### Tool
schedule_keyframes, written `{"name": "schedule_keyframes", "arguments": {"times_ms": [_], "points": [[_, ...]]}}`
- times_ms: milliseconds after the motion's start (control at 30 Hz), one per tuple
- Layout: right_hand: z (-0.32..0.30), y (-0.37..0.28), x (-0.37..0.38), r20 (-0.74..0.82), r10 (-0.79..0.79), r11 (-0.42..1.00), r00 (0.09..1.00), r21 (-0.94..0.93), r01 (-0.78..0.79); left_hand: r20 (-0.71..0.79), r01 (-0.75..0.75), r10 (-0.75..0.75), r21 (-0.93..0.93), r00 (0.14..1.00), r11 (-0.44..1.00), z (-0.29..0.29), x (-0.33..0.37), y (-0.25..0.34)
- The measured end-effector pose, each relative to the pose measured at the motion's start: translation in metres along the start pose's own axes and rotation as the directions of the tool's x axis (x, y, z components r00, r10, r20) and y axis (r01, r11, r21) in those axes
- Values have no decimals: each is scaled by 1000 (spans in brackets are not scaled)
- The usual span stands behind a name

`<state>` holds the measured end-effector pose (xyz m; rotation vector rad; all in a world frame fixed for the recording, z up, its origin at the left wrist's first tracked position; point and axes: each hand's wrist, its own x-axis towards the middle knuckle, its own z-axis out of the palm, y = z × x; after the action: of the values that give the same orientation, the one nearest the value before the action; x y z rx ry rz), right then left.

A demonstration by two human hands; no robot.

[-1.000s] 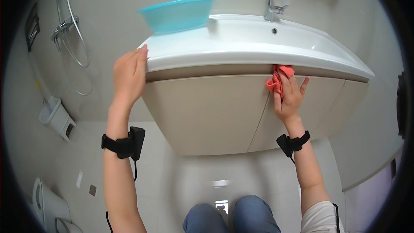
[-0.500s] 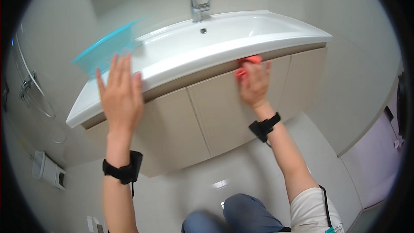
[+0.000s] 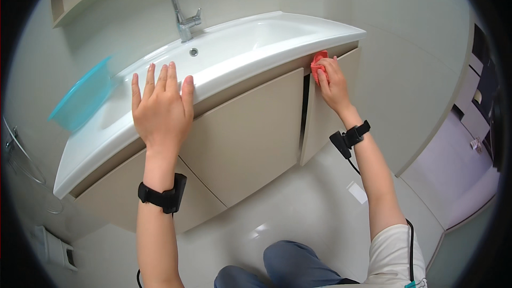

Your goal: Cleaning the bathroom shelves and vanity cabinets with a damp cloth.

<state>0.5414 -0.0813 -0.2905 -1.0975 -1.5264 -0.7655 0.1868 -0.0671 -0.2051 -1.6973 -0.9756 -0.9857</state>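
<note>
My right hand (image 3: 334,85) grips a bunched red cloth (image 3: 319,66) at the upper edge of the right cabinet door (image 3: 332,108), just under the basin's rim. That door stands slightly ajar, with a dark gap along its left side. My left hand (image 3: 162,109) is open, its fingers stretched out over the front rim of the white washbasin (image 3: 255,64); whether it presses on the rim I cannot tell. To its left a translucent blue plastic basin (image 3: 82,96) rests tilted on the washbasin's left end.
A chrome faucet (image 3: 184,16) rises behind the drain. Beige cabinet doors (image 3: 248,133) run below the washbasin. A shower hose (image 3: 24,154) hangs at the far left, above a white bin (image 3: 53,248). On the right, a doorway (image 3: 453,144) opens beside the wall.
My right hand has moved right along the cabinet's top edge with the red cloth. The right door now stands ajar. My view has shifted to the right.
</note>
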Motion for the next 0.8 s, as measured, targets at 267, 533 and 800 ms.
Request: {"name": "schedule_keyframes", "arguments": {"times_ms": [267, 533, 800], "points": [[-123, -10, -25, 126, 360, 912, 925, 164, -377, 42, 5, -7, 41, 999, 999, -1, -3, -2], [-251, 62, -59, -74, 585, 811, 808, 16, -585, 65, 0, -2, 25, 998, 1000, -2, -3, 0], [-285, 137, -62, -300, 461, 710, 835, -441, -550, 135, 14, -17, 22, 991, 1000, 7, -1, 6]]}}
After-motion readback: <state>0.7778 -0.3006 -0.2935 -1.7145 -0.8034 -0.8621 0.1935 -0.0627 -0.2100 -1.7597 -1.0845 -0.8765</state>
